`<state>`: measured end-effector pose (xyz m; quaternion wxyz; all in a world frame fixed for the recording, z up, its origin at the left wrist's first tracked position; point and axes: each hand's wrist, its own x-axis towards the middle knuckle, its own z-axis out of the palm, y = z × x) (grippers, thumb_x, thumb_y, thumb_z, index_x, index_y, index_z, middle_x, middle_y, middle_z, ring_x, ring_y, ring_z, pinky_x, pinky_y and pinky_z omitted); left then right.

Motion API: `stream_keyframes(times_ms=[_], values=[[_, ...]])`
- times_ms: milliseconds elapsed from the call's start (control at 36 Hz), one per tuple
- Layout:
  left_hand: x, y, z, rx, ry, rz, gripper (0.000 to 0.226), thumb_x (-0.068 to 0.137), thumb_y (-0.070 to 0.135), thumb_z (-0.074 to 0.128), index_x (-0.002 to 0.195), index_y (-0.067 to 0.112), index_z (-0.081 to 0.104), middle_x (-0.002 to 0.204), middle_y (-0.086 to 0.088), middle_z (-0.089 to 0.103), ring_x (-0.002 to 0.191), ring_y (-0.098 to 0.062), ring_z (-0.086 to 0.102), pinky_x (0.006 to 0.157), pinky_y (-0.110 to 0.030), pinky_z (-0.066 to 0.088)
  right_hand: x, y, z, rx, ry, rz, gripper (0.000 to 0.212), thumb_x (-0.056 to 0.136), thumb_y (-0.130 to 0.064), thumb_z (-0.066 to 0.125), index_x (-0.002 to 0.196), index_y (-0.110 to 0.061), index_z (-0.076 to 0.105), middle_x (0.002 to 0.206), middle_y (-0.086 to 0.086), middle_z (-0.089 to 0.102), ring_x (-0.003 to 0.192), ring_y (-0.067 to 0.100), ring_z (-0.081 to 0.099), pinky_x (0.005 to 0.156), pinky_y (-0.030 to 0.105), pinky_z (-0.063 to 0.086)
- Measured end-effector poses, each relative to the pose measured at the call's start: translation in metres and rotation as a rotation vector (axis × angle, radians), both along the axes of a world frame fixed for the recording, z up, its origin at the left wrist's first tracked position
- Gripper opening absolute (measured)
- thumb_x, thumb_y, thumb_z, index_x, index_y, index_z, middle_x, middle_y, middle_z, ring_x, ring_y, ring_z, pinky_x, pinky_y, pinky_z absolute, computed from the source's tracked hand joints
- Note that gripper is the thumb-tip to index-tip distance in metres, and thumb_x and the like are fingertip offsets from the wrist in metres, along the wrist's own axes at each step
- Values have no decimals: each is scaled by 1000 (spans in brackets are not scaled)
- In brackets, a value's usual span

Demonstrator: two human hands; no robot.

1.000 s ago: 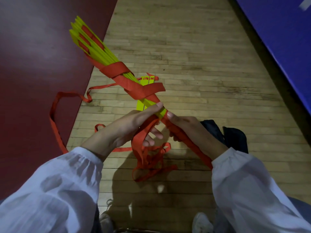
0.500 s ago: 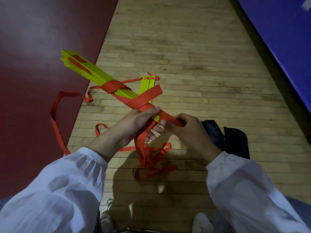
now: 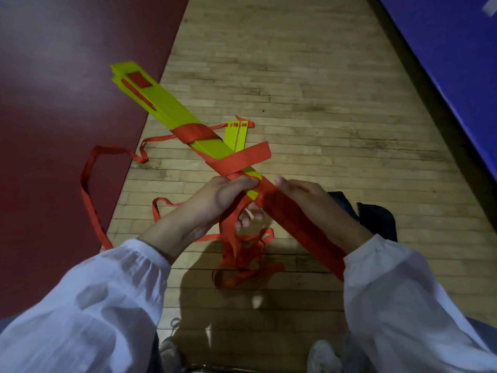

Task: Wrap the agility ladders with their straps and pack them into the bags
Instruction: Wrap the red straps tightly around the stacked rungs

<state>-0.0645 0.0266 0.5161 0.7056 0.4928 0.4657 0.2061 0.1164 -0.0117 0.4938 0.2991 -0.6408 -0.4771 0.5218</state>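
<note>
A stack of yellow ladder rungs (image 3: 164, 103) points up and to the left, bound by red strap wraps (image 3: 195, 133) at its middle. My left hand (image 3: 215, 196) grips the stack's near end, with strap running between the fingers. My right hand (image 3: 309, 200) holds a wide red strap (image 3: 301, 224) that runs under it toward my right sleeve. A loose strap end (image 3: 250, 154) sticks out to the right of the stack. More strap hangs tangled (image 3: 242, 254) below my hands. A dark bag (image 3: 376, 219) lies on the floor behind my right hand.
Two more yellow rungs (image 3: 238, 135) lie on the wooden floor (image 3: 309, 90) behind the stack. A long red strap loop (image 3: 88, 189) trails over the dark red mat (image 3: 53, 117) at the left. A blue mat (image 3: 457, 49) borders the right. My shoes (image 3: 322, 354) show at the bottom.
The rung stack has swung down and flattened, so its broad face now shows. My right hand has drawn the wide strap toward my right sleeve. My left hand keeps its hold.
</note>
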Motion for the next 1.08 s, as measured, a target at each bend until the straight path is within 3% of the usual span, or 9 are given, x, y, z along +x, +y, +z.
stream_keyframes(times_ms=[111, 222, 278, 444, 528, 583, 722, 889, 1083], values=[[2, -2, -1, 23, 2, -14, 33, 99, 24, 45, 82, 3, 64, 60, -13, 64, 40, -15, 52, 39, -20, 41, -1, 0, 2, -26, 59, 23, 36, 88, -50, 57, 102, -21, 73, 96, 5, 74, 84, 14, 71, 67, 20, 53], [3, -2, -2, -5, -7, -31, 34, 99, 27, 44, 93, 1, 65, 61, -12, 64, 40, -15, 52, 39, -19, 41, -1, 0, 2, -43, 86, -2, 39, 87, -48, 60, 103, -14, 73, 97, 13, 73, 81, 25, 70, 62, 24, 53], [5, -2, -2, -33, -18, -37, 38, 100, 31, 41, 93, 2, 65, 61, -12, 63, 41, -15, 52, 39, -20, 41, -1, 0, 3, -38, 95, -17, 38, 88, -45, 61, 102, -12, 72, 94, 13, 74, 76, 21, 68, 59, 22, 52], [5, 2, -2, -284, -188, -50, 100, 83, 78, 0, 81, 10, 75, 65, -18, 61, 43, -21, 54, 41, -20, 44, 0, 2, 0, -4, 62, -60, 35, 83, -46, 66, 93, -14, 75, 90, 8, 75, 79, 14, 70, 68, 23, 52], [4, 3, -3, -368, -231, -30, 113, 76, 84, -3, 106, 0, 66, 75, -22, 62, 48, -25, 59, 43, -23, 49, 1, 2, -2, 3, 61, -98, 34, 83, -45, 68, 91, -13, 75, 90, 12, 74, 77, 19, 69, 68, 29, 52], [3, 5, -2, -378, -216, -38, 113, 76, 85, 0, 113, -2, 62, 79, -21, 63, 50, -27, 61, 44, -24, 50, 0, 2, -3, 15, 63, -123, 32, 84, -44, 68, 90, -13, 75, 89, 13, 74, 77, 21, 69, 67, 30, 53], [4, 7, 2, -334, -83, -73, 89, 88, 75, 18, 100, 2, 66, 82, -18, 67, 48, -23, 62, 45, -24, 52, -2, 0, -5, 82, -1, -125, 21, 85, -41, 69, 83, -21, 74, 83, 3, 74, 77, 12, 69, 71, 28, 52], [1, 7, 4, -293, 20, -80, 77, 90, 68, 28, 104, 3, 66, 83, -18, 68, 46, -21, 60, 42, -21, 48, -4, 0, -8, 175, -92, -100, 10, 84, -42, 69, 83, -31, 69, 88, -9, 71, 86, 5, 66, 78, 25, 50], [-1, 9, 3, -276, 62, -108, 73, 90, 67, 29, 93, 2, 60, 79, -16, 65, 46, -18, 57, 41, -17, 43, -8, 0, -14, 223, -144, -106, 24, 83, -42, 70, 96, -22, 70, 96, -7, 70, 93, 6, 65, 80, 24, 51]])
